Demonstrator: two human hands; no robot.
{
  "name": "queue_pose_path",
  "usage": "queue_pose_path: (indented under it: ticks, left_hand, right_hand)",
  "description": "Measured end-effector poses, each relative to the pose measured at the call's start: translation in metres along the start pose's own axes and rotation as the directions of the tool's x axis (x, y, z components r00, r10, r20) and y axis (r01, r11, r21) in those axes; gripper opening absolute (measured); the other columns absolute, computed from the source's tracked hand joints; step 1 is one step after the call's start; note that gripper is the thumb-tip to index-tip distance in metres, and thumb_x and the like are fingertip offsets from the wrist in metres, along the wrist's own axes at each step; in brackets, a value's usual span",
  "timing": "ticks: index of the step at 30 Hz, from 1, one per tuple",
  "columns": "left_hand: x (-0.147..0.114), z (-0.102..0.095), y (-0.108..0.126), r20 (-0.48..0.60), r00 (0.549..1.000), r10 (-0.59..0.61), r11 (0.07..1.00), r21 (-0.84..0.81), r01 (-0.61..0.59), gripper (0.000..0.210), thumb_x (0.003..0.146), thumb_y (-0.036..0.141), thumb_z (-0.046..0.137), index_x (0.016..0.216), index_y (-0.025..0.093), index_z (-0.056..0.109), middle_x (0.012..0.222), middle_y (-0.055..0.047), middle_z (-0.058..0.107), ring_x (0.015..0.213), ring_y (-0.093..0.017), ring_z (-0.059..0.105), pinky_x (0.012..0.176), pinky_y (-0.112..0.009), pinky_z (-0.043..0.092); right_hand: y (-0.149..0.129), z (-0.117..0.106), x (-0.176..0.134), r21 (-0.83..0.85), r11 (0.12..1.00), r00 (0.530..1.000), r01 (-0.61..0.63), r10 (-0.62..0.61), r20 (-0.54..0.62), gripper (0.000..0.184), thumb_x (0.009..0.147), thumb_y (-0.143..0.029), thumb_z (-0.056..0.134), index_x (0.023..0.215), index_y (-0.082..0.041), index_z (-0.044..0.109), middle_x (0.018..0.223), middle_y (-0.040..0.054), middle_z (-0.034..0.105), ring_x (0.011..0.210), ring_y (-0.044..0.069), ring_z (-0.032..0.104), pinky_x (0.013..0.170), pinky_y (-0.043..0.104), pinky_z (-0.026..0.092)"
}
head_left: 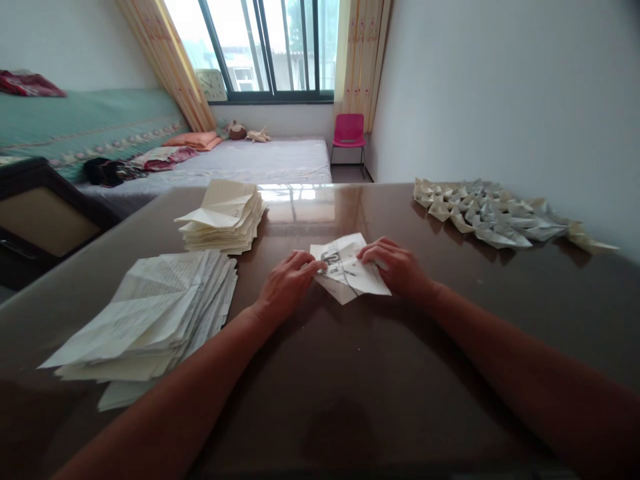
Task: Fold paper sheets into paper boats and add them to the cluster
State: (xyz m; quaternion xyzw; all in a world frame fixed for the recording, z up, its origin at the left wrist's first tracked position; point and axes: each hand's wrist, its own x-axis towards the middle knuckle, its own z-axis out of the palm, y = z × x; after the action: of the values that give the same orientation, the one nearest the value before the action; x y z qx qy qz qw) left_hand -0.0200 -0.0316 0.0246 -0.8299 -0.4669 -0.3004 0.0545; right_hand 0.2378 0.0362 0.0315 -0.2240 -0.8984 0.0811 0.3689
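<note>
A partly folded sheet of printed paper (345, 270) lies at the middle of the table, one pointed corner toward me. My left hand (293, 283) pinches its left edge between thumb and fingers. On the opposite side my right hand (397, 267) grips the right edge, with its fingertips resting on the paper's upper face. To the left is a stack of creased printed sheets (150, 307), fanned unevenly. Behind that stands a neater pile of cream-coloured paper (220, 217). Many folded paper boats (490, 210) are clustered at the far right.
The glossy brown table (360, 387) reflects the window. Past its far edge are a bed (290, 160) and a pink chair (349, 131). A dark cabinet (45, 213) stands at the left, and a white wall (500, 87) runs along the right.
</note>
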Motion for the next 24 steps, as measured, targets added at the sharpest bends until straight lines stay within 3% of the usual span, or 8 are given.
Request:
queue_pose_path:
  ticks: [2, 4, 7, 10, 15, 18, 21, 24]
  left_hand:
    - [-0.002, 0.003, -0.001, 0.158, 0.986, 0.044, 0.999, -0.011, -0.043, 0.028, 0.091, 0.017, 0.043, 0.111, 0.023, 0.062, 0.103, -0.006, 0.061, 0.097, -0.018, 0.053, 0.084, -0.029, 0.047]
    - [-0.003, 0.006, 0.001, 0.242, 0.968, 0.067, 0.997, -0.048, -0.057, 0.030, 0.093, 0.018, 0.040, 0.113, 0.023, 0.061, 0.105, -0.006, 0.061, 0.098, -0.018, 0.053, 0.086, -0.029, 0.046]
    - [-0.002, 0.005, 0.006, 0.294, 0.954, 0.059, 0.996, -0.076, -0.038, 0.030, 0.091, 0.018, 0.041, 0.114, 0.023, 0.059, 0.105, -0.006, 0.060, 0.096, -0.018, 0.054, 0.086, -0.030, 0.046]
    - [0.000, 0.001, 0.010, 0.321, 0.947, 0.037, 0.995, -0.095, -0.006, 0.028, 0.088, 0.016, 0.043, 0.108, 0.023, 0.060, 0.103, -0.006, 0.059, 0.093, -0.019, 0.054, 0.083, -0.030, 0.046]
    - [-0.001, -0.006, 0.011, 0.361, 0.931, 0.044, 0.986, -0.169, 0.018, 0.022, 0.087, 0.015, 0.041, 0.086, 0.022, 0.063, 0.097, -0.004, 0.059, 0.090, -0.017, 0.055, 0.082, -0.028, 0.045]
    - [-0.004, -0.008, 0.015, 0.349, 0.937, 0.020, 0.983, -0.179, 0.045, 0.017, 0.085, 0.021, 0.049, 0.095, 0.024, 0.062, 0.106, -0.004, 0.061, 0.098, -0.018, 0.055, 0.087, -0.030, 0.045]
    - [-0.006, -0.006, 0.018, 0.350, 0.936, -0.022, 0.986, -0.146, 0.078, 0.032, 0.081, 0.034, 0.060, 0.112, 0.026, 0.058, 0.111, -0.004, 0.062, 0.105, -0.022, 0.054, 0.088, -0.033, 0.045]
    - [-0.007, -0.001, 0.019, 0.341, 0.937, -0.073, 0.983, -0.133, 0.125, 0.024, 0.082, 0.039, 0.060, 0.102, 0.025, 0.061, 0.105, -0.004, 0.064, 0.104, -0.022, 0.054, 0.086, -0.032, 0.045]
  right_hand:
    - [0.009, 0.000, -0.002, -0.041, 0.999, 0.976, -0.008, 0.017, 0.219, 0.012, 0.085, -0.020, 0.056, 0.092, -0.021, 0.066, 0.095, 0.0056, 0.069, 0.088, 0.019, 0.058, 0.079, 0.030, 0.047]
    - [0.015, 0.000, -0.003, -0.090, 0.996, 0.948, -0.022, 0.049, 0.316, 0.016, 0.083, -0.020, 0.059, 0.095, -0.023, 0.068, 0.095, 0.0053, 0.069, 0.088, 0.019, 0.057, 0.077, 0.029, 0.045]
    - [0.021, -0.001, -0.004, -0.113, 0.993, 0.935, -0.010, 0.050, 0.351, 0.021, 0.080, -0.021, 0.062, 0.099, -0.025, 0.071, 0.099, 0.0052, 0.069, 0.093, 0.020, 0.055, 0.081, 0.030, 0.043]
    - [0.026, -0.003, -0.004, 0.000, 1.000, 0.921, -0.006, 0.006, 0.389, 0.025, 0.081, -0.021, 0.062, 0.103, -0.027, 0.072, 0.104, 0.0053, 0.068, 0.099, 0.020, 0.054, 0.089, 0.034, 0.041]
    - [0.036, -0.007, -0.004, 0.173, 0.978, 0.902, -0.114, 0.029, 0.430, 0.023, 0.085, -0.022, 0.057, 0.100, -0.028, 0.074, 0.107, 0.0044, 0.069, 0.098, 0.018, 0.056, 0.091, 0.035, 0.043]
    - [0.037, -0.009, -0.004, 0.195, 0.968, 0.889, -0.157, 0.052, 0.455, 0.022, 0.086, -0.027, 0.057, 0.102, -0.028, 0.073, 0.109, 0.0044, 0.069, 0.100, 0.019, 0.056, 0.094, 0.037, 0.042]
    - [0.038, -0.008, -0.004, 0.227, 0.952, 0.889, -0.204, 0.083, 0.450, 0.023, 0.088, -0.034, 0.056, 0.101, -0.026, 0.073, 0.110, 0.0050, 0.069, 0.101, 0.019, 0.057, 0.096, 0.038, 0.041]
    - [0.039, -0.006, -0.005, 0.240, 0.943, 0.892, -0.229, 0.105, 0.440, 0.025, 0.088, -0.039, 0.055, 0.100, -0.025, 0.073, 0.109, 0.0048, 0.069, 0.103, 0.019, 0.057, 0.097, 0.038, 0.041]
